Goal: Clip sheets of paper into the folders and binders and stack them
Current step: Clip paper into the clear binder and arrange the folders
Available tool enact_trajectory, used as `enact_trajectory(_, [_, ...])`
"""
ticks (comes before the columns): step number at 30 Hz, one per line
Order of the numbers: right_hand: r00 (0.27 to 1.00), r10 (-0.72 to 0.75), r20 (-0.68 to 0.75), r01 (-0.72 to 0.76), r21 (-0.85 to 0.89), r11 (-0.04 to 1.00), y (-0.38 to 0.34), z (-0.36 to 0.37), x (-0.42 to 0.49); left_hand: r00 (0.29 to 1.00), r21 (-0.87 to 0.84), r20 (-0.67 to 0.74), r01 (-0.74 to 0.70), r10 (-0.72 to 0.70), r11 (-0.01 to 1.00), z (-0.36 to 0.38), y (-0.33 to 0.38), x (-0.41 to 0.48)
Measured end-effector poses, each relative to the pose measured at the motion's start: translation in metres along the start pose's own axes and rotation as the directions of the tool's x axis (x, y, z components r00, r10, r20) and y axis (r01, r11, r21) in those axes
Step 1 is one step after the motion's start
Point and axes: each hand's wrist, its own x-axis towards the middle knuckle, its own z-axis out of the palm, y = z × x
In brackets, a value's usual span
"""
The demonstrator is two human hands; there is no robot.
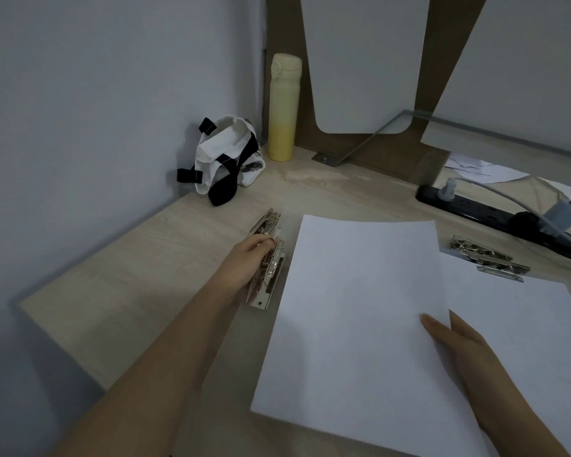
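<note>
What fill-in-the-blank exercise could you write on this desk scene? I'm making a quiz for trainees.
1. The left hand touches the metal ____ beside the sheet.
2. The right hand holds the white sheet of paper at its ____ edge.
3. The bottle by the wall is ____ in colour.
4. The black power strip lies on the ____ side of the desk.

Missing words: clips; right; yellow; right

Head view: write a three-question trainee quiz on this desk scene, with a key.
1. True or false: the left hand is on the metal clips beside the sheet of paper.
2. What does the right hand touch? A) the yellow bottle B) the sheet's right edge C) the power strip
3. Fill in: the white bag sits against the ____.

Key: 1 true; 2 B; 3 wall.
</note>
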Motion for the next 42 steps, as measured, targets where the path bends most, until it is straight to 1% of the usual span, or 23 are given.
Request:
enact_trajectory(4, [1.0,0.004,-0.008,-0.004,0.025,1.0,0.002,0.017,0.001,1.0,-0.009,-0.01,-0.009,0.009,1.0,0.001,0.003,-0.001])
enact_trajectory(8, [0.999,-0.012,-0.051,0.012,0.0,1.0,0.002,0.023,0.0,1.0,-0.063,-0.001,0.005,-0.005,0.998,0.001,0.002,-0.002])
enact_trajectory(11, [0.998,-0.012,-0.06,0.012,-0.006,1.0,0.001,0.023,-0.002,1.0,-0.044,0.0,-0.002,0.002,0.999,0.0,0.0,0.0])
enact_trajectory(17, [0.998,-0.029,-0.057,0.026,-0.054,0.998,0.002,0.029,-0.002,1.0,-0.039,0.003,-0.021,0.021,0.999,-0.001,-0.002,0.0])
enact_trajectory(21, [0.999,-0.032,-0.023,0.03,-0.061,0.998,0.004,0.032,-0.002,1.0,-0.03,0.004,-0.028,0.028,0.999,-0.001,-0.002,0.0])
enact_trajectory(25, [0.999,-0.047,-0.025,0.045,-0.088,0.995,0.007,0.033,0.001,0.999,-0.058,0.003,-0.037,0.038,0.998,-0.002,-0.001,-0.001])
enact_trajectory(27, [0.998,-0.049,-0.034,0.045,-0.094,0.995,0.008,0.033,0.003,0.999,-0.094,0.026,-0.017,0.019,0.995,-0.003,0.001,-0.003])
enact_trajectory(31, [0.998,-0.046,-0.052,0.04,-0.101,0.994,0.01,0.033,0.007,0.989,-0.262,0.137,0.089,-0.054,0.961,-0.008,0.006,-0.01])
enact_trajectory(34, [0.997,-0.048,-0.054,0.043,-0.102,0.994,0.011,0.033,0.009,0.979,-0.288,0.193,0.115,-0.06,0.951,-0.012,0.006,-0.013])
enact_trajectory(39, [0.997,-0.052,-0.062,0.044,-0.125,0.991,0.011,0.034,0.013,0.968,-0.303,0.243,0.135,-0.06,0.943,-0.015,0.008,-0.018])
enact_trajectory(42, [0.996,-0.053,-0.068,0.044,-0.138,0.989,0.01,0.034,0.014,0.958,-0.314,0.273,0.172,-0.085,0.934,-0.017,0.013,-0.023])
